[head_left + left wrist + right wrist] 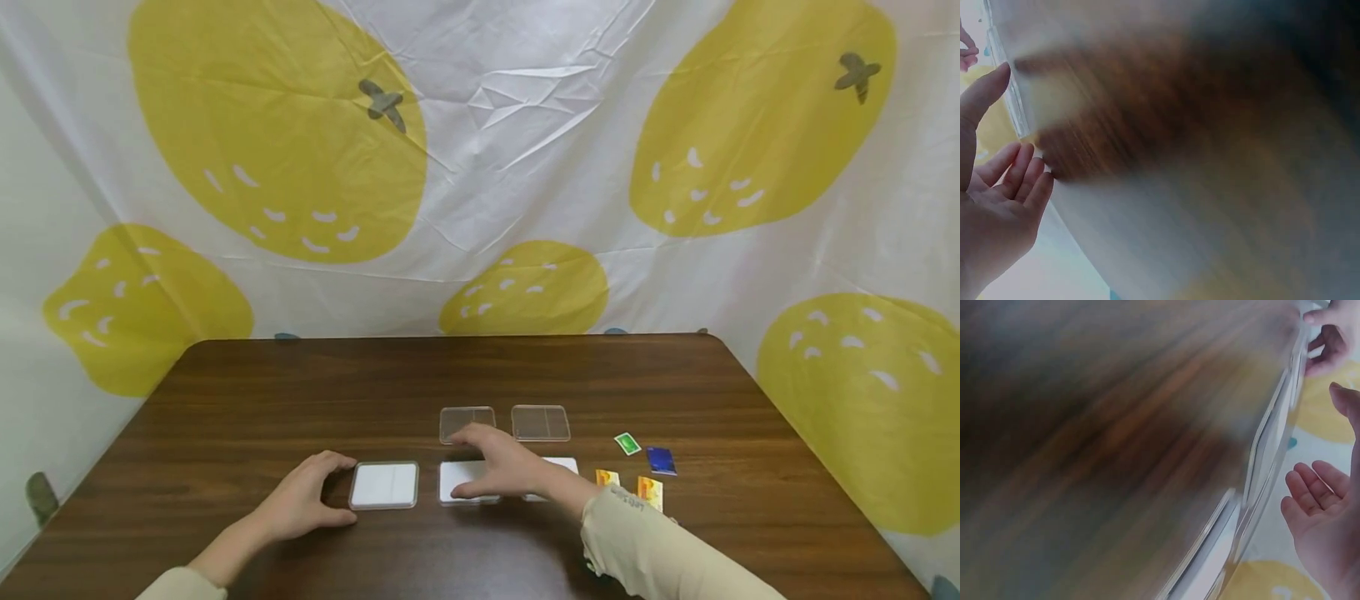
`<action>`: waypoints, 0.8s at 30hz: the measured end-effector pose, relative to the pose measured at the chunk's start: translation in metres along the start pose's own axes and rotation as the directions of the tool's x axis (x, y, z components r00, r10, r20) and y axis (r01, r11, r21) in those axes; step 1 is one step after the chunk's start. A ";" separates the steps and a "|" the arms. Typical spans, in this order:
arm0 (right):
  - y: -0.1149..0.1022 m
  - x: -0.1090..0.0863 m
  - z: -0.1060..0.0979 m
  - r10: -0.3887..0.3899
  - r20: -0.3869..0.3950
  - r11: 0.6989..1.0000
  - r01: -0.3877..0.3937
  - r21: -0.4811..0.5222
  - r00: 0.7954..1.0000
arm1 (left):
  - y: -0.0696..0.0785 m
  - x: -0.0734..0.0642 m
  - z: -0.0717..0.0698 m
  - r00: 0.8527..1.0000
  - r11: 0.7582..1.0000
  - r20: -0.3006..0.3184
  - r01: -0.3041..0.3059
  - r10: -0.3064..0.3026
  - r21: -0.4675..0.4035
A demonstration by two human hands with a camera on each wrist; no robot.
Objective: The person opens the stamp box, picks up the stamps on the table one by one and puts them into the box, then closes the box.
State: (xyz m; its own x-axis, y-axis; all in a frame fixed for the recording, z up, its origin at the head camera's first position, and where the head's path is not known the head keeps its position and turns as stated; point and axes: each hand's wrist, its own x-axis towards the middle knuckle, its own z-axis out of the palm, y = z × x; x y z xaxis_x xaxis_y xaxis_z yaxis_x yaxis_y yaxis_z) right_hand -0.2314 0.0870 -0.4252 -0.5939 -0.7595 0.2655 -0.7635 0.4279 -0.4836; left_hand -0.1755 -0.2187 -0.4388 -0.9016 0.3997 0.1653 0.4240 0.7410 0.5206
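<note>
Three shallow clear cases with white contents stand in a row: a left case (pixel 384 486), a middle case (pixel 456 477) and a right case (pixel 562 464). My left hand (pixel 303 500) is beside the left case, thumb and fingers spread apart; whether the fingertips touch it, I cannot tell. Above the middle case hovers my right hand (pixel 506 465), covering part of it and part of the right case. In the right wrist view, the thumb and fingers of that right hand (pixel 1329 519) are apart with nothing between them.
Two clear flat lids, a left one (pixel 457 421) and a right one (pixel 541 423), lie behind the cases. On the right are a green card (pixel 627 443), a blue packet (pixel 661 460) and yellow-orange packets (pixel 650 492), partly behind the right sleeve. A patterned curtain (pixel 480 192) hangs behind the table.
</note>
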 end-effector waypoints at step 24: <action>-0.030 0.040 0.043 0.113 0.077 0.958 -0.088 -0.275 0.991 | -0.001 0.003 0.006 1.000 1.000 -0.020 0.003 -0.003 0.021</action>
State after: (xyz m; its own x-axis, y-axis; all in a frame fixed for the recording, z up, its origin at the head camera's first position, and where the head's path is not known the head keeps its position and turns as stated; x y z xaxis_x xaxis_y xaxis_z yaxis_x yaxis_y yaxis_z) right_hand -0.2209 0.0227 -0.4357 -0.6551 -0.7416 0.1442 -0.7485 0.6111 -0.2574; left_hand -0.1783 -0.2153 -0.4437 -0.9042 0.3869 0.1807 0.4230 0.7534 0.5034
